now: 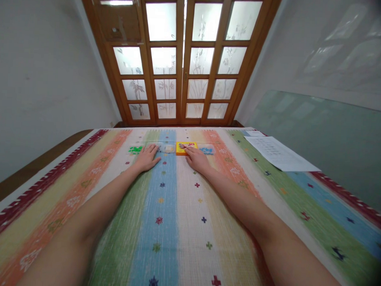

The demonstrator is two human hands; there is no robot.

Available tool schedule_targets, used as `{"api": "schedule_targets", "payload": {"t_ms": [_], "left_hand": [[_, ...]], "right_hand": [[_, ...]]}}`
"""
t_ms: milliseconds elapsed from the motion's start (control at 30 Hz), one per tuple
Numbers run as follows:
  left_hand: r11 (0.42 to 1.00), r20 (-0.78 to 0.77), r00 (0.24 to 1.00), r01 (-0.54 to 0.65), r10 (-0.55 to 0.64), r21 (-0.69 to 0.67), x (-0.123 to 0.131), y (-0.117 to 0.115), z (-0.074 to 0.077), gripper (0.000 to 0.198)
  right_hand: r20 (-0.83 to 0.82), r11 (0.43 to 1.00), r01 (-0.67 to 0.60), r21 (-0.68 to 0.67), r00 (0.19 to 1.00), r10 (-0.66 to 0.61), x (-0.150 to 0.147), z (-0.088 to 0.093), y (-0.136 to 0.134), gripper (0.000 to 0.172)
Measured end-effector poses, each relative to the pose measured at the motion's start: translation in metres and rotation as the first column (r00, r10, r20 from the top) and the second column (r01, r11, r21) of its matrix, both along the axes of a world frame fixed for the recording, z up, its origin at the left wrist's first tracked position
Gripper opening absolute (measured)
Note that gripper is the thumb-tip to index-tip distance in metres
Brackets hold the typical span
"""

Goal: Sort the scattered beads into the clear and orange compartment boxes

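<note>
Both arms reach forward across the striped tablecloth. My left hand (146, 159) lies palm down with its fingers spread, over or against a clear plastic tray whose edges it partly hides. Bright green small pieces (135, 150) are just left of it. A small clear box with pale contents (168, 149) sits to its right. My right hand (196, 158) rests with its fingertips on the right part of a small yellow box (181, 149) with red and white print. Its fingers look stretched out, not wrapped round the box. Beyond that hand, a clear container holds blue pieces (207, 150).
The long table has a striped tablecloth (158, 250) with small printed figures. White paper sheets (277, 153) lie at the far right. Wooden doors with frosted panes (180, 76) stand behind the table. A pale glass-like panel (322, 135) leans along the right wall.
</note>
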State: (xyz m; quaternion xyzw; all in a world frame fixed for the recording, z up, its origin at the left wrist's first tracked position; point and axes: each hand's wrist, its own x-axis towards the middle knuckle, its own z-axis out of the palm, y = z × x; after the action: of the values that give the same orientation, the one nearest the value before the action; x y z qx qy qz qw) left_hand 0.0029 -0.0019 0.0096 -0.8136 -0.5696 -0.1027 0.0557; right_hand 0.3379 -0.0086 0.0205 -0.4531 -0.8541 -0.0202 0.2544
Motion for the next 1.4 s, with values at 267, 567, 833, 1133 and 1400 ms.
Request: {"api": "schedule_targets", "payload": {"t_ms": [267, 567, 833, 1133, 1400], "left_hand": [[0.997, -0.028, 0.999, 0.039, -0.041, -0.059, 0.002, 0.003, 0.011, 0.075], [0.96, 0.074, 0.988, -0.15, 0.136, 0.238, -0.027, 0.018, 0.043, 0.058], [0.866, 0.132, 0.928, -0.374, 0.35, 0.331, -0.081, 0.034, 0.069, 0.061], [0.915, 0.078, 0.941, -0.338, 0.329, 0.221, -0.105, 0.034, 0.049, 0.066], [0.938, 0.1, 0.96, -0.278, 0.262, 0.207, -0.087, 0.01, 0.032, 0.062]], "right_hand": [[0.003, 1.0, 0.001, -0.022, 1.0, -0.001, -0.001, 0.004, -0.003, 0.048], [0.013, 1.0, 0.008, -0.011, 1.0, -0.008, 0.0, 0.003, -0.003, 0.045], [0.007, 1.0, -0.014, -0.008, 1.0, 0.014, 0.0, 0.007, -0.006, 0.044], [-0.005, 1.0, -0.013, -0.02, 1.0, 0.013, 0.0, 0.004, -0.004, 0.047], [0.0, 1.0, -0.012, -0.013, 1.0, 0.012, 0.0, 0.004, -0.003, 0.048]]}}
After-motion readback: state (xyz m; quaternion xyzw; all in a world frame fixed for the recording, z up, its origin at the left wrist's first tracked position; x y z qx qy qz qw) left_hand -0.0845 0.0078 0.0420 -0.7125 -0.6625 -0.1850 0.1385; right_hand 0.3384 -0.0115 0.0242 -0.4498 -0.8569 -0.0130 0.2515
